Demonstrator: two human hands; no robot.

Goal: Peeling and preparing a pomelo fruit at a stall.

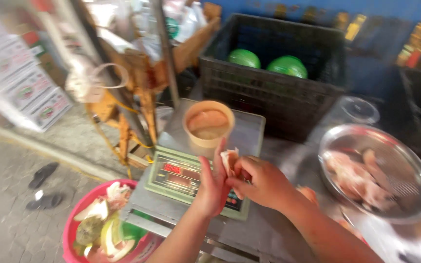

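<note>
I log colours: tan paper cup (pixel 208 124) with pale pink contents; pale green scale (pixel 191 178), red digits; black crate (pixel 274 80), green melons (pixel 287 65); pink tub (pixel 76 219); silver bowl (pixel 376 170); whitish-pink piece (pixel 229 160).

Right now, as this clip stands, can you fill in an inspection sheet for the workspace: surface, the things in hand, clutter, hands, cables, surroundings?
Surface: grey metal table; a green digital scale stands on it, its display lit.
Things in hand: pale fruit piece held over the scale; tan paper cup with pale filling on the scale platform.
Clutter: round metal tray with pinkish fruit pieces; clear lid behind it.
Hands: left hand flat and open against the piece; right hand pinches it.
Cables: nothing seen.
Surroundings: black crate holding two green melons; pink bucket of peels; sandals on the pavement; stacked cartons. Picture is motion-blurred.
</note>
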